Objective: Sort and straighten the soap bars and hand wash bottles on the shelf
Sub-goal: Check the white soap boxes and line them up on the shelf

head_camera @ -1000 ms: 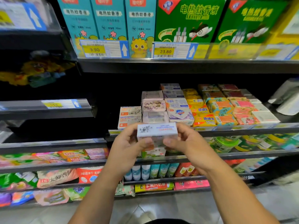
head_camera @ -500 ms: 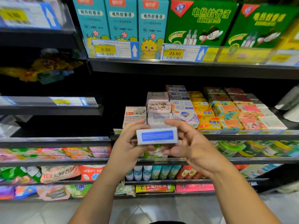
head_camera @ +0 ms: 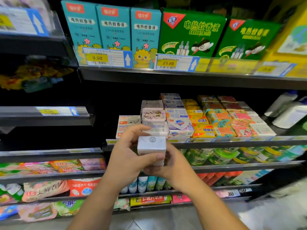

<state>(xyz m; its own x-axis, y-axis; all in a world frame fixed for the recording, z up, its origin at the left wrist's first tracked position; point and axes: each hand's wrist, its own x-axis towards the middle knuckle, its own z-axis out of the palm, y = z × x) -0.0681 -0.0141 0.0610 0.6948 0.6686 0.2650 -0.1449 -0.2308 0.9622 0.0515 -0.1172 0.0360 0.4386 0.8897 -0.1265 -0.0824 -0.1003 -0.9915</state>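
While standing before the shelf (head_camera: pixel 216 143), the person is gripping a white soap box (head_camera: pixel 152 146) with left hand (head_camera: pixel 127 156) and right hand (head_camera: pixel 172 165)

Open gap left of soap boxes (head_camera: pixel 199 120), headroom above them under upper shelf (head_camera: pixel 182 78); bottles (head_camera: pixel 289 113) crowd right end

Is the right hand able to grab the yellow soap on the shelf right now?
Probably not yet: the right hand and left hand both grip the white box. Nothing blocks the yellow soap otherwise.
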